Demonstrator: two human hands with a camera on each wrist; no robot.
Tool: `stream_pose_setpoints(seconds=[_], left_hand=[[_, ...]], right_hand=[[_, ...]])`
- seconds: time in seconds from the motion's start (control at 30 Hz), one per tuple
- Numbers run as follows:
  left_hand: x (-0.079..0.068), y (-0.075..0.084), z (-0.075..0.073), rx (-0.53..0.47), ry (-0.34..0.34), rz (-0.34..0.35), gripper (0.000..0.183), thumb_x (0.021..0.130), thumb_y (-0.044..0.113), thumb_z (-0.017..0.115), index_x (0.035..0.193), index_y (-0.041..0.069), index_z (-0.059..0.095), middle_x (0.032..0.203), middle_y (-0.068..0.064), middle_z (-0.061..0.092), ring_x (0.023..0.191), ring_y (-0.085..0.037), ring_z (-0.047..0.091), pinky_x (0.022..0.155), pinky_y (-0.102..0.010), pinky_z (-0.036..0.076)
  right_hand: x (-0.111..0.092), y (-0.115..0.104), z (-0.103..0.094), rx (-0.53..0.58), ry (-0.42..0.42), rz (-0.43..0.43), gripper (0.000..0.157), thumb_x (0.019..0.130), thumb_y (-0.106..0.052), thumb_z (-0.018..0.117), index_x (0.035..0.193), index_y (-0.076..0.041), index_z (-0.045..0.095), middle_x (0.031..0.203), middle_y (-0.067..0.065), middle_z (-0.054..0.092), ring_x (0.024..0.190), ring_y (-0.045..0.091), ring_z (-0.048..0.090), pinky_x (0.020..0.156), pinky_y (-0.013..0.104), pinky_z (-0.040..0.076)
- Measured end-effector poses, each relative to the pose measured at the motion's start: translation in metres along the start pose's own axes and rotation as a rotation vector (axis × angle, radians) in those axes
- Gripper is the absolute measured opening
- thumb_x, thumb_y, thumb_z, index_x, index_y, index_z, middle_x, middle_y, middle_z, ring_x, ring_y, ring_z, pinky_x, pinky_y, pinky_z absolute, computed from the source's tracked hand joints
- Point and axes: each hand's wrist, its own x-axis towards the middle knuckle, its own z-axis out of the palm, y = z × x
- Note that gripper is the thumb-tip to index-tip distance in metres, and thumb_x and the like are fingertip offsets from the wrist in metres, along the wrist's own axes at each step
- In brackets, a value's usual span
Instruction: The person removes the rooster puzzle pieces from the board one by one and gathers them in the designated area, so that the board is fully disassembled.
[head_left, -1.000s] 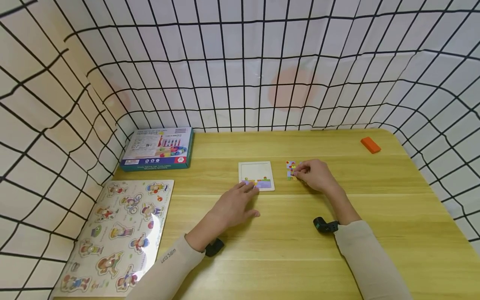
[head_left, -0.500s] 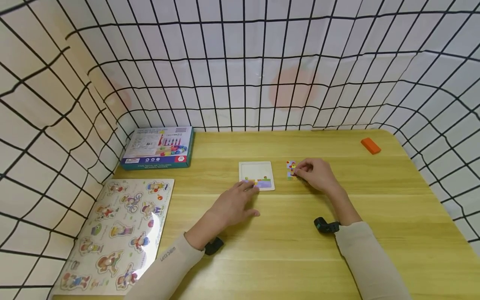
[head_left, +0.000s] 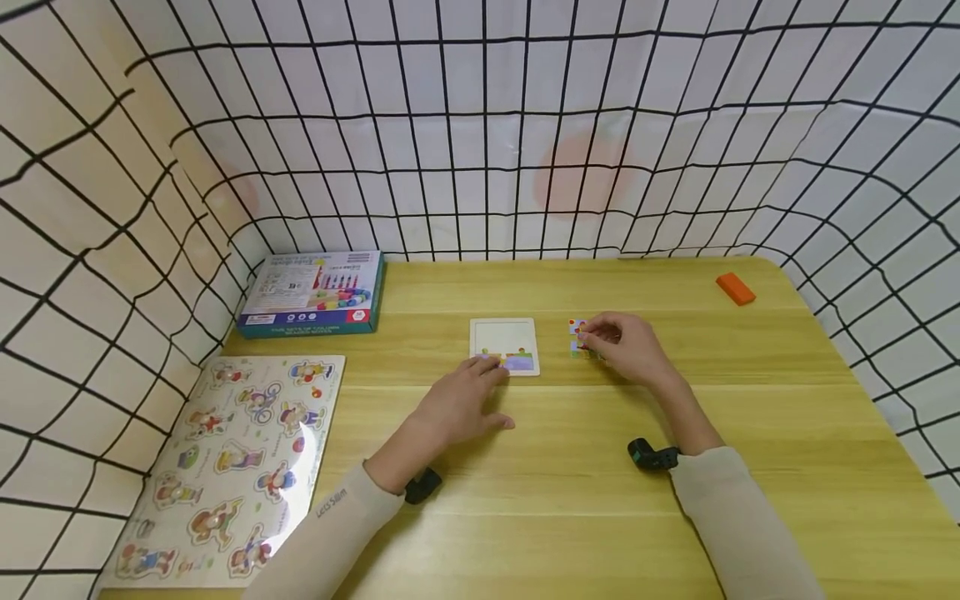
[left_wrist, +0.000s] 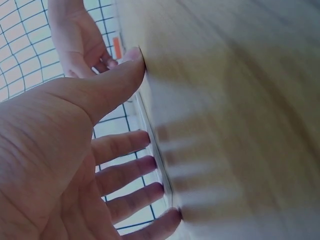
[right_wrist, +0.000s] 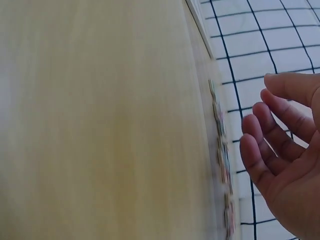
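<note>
A small square puzzle tray (head_left: 505, 325) with a white rim lies mid-table, with colourful jigsaw pieces (head_left: 519, 362) along its near side. My left hand (head_left: 461, 404) has its fingers spread, fingertips at the tray's near left edge; the left wrist view shows them along the tray's side (left_wrist: 159, 165). To the right of the tray lie loose jigsaw pieces (head_left: 575, 340), partly covered by my right hand (head_left: 626, 343). In the right wrist view that hand (right_wrist: 292, 135) hovers over the flat pieces (right_wrist: 221, 145), fingers bent loosely and thumb near the index finger, nothing visible between them.
A boxed toy set (head_left: 311, 293) sits at the back left. Before it lies a large board with cartoon figures (head_left: 225, 467). An orange block (head_left: 736, 288) is at the far right. White, black-gridded cloth walls (head_left: 517, 142) enclose the table's back and sides.
My right hand has shifted slightly over the loose pieces, its fingers lifting a little. The left hand stays at the tray, and the whole head view has drifted slightly.
</note>
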Motion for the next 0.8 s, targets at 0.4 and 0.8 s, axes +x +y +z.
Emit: stream_pose_setpoints(seconds=[0.4, 0.8], left_hand=[[0.002, -0.002, 0.002, 0.021, 0.015, 0.05, 0.081, 0.093, 0.054, 0.072, 0.157, 0.013, 0.044, 0.166, -0.011, 0.036, 0.154, -0.032, 0.034, 0.125, -0.046, 0.033], [0.005, -0.004, 0.002, 0.035, -0.068, 0.084, 0.078, 0.099, 0.054, 0.062, 0.161, 0.014, 0.038, 0.171, -0.015, 0.023, 0.158, -0.037, 0.022, 0.128, -0.047, 0.026]], right_hand=[[0.008, -0.032, 0.035, 0.088, -0.071, -0.033, 0.024, 0.099, -0.024, 0.07, 0.115, -0.006, 0.072, 0.106, 0.009, 0.074, 0.094, 0.022, 0.069, 0.08, 0.031, 0.055], [0.012, -0.044, 0.054, 0.064, -0.137, -0.051, 0.024, 0.097, -0.018, 0.071, 0.116, -0.005, 0.073, 0.105, 0.009, 0.075, 0.094, 0.022, 0.07, 0.084, 0.034, 0.056]])
